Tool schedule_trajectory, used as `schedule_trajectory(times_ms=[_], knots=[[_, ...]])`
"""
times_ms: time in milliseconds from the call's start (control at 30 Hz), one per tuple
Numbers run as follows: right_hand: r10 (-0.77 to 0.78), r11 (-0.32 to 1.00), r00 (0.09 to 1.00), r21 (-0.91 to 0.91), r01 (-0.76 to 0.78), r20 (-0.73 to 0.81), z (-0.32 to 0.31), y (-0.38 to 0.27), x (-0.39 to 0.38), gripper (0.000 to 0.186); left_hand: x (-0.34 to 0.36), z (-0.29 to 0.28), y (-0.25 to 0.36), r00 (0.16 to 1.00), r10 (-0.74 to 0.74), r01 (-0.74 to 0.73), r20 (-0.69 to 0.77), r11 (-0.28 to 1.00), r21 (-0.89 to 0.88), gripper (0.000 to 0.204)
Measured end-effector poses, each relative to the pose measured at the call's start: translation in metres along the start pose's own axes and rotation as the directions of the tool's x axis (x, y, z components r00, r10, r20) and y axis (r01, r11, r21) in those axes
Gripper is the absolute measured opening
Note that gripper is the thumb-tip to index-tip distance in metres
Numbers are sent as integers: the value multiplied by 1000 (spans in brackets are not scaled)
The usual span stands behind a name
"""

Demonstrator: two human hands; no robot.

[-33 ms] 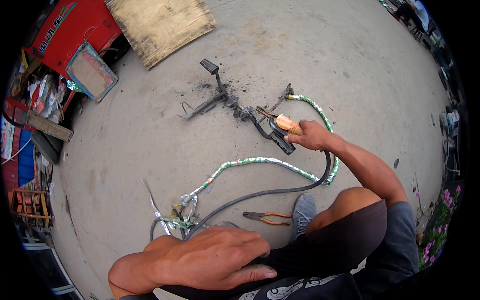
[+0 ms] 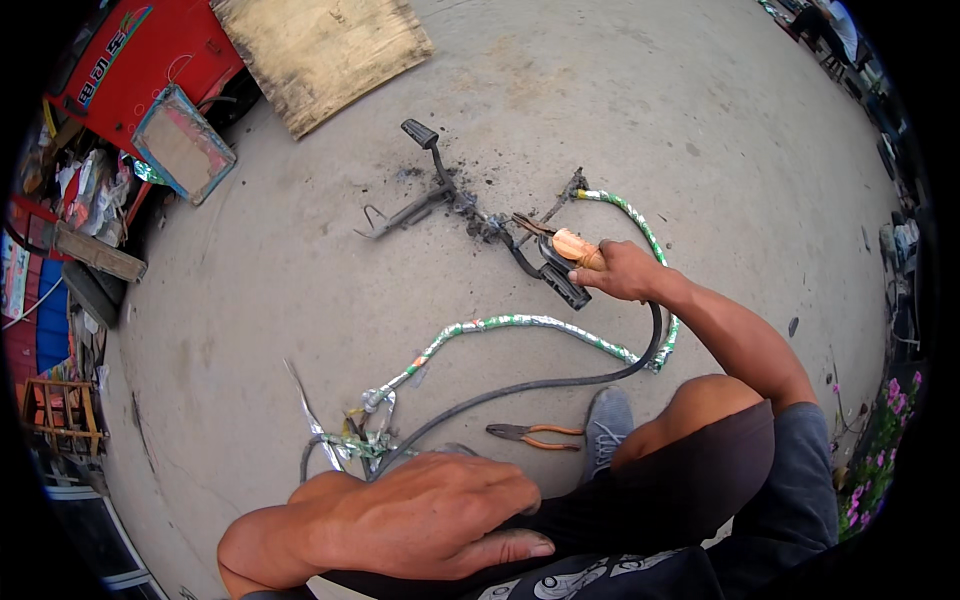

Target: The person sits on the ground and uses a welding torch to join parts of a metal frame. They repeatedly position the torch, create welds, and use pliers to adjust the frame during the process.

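Observation:
My right hand is closed round the orange handle of a welding electrode holder. Its jaws reach over a dark metal footrest bar with a kickstand lying on the concrete, and black rubber foot pegs sit at both ends. A black cable runs from the holder back to the lower left. Another cable, wrapped in green and silver, curves round to a clamp by a rod touching the bar. My left hand rests over my knee, thumb and fingers apart, apparently holding nothing; some fingertips are hidden.
Pliers with orange handles lie beside my shoe. A plywood board and a red vehicle stand at the far left, with scrap and a tire below. Pink flowers grow at right; a person sits far off.

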State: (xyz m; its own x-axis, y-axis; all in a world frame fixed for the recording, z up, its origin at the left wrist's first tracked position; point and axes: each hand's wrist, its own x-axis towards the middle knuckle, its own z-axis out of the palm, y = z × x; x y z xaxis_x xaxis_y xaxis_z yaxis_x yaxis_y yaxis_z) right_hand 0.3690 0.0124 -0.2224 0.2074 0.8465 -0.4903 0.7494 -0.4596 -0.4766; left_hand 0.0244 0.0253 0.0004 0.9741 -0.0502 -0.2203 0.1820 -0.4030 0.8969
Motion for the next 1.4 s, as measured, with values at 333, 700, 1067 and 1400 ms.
schedule_trajectory(times_ms=[333, 700, 1067, 1400], knots=[[6, 997, 1000, -77, -7, -11, -5, -14, -8, 84, 0, 1, 0, 1000, -5, 5, -9, 1000, -3, 42], [38, 995, 998, -91, -33, 53, -10, -17, -7, 86, -1, 2, -2, 1000, -2, 2, 9, 1000, 14, 43], [27, 998, 999, -59, -29, -26, -10, -14, -7, 85, -3, 2, 1, 999, -20, 19, 28, 1000, 21, 45], [23, 994, 1000, -110, -22, 15, -11, -18, -8, 83, -3, 3, 3, 1000, -2, 2, 10, 1000, 26, 45]])
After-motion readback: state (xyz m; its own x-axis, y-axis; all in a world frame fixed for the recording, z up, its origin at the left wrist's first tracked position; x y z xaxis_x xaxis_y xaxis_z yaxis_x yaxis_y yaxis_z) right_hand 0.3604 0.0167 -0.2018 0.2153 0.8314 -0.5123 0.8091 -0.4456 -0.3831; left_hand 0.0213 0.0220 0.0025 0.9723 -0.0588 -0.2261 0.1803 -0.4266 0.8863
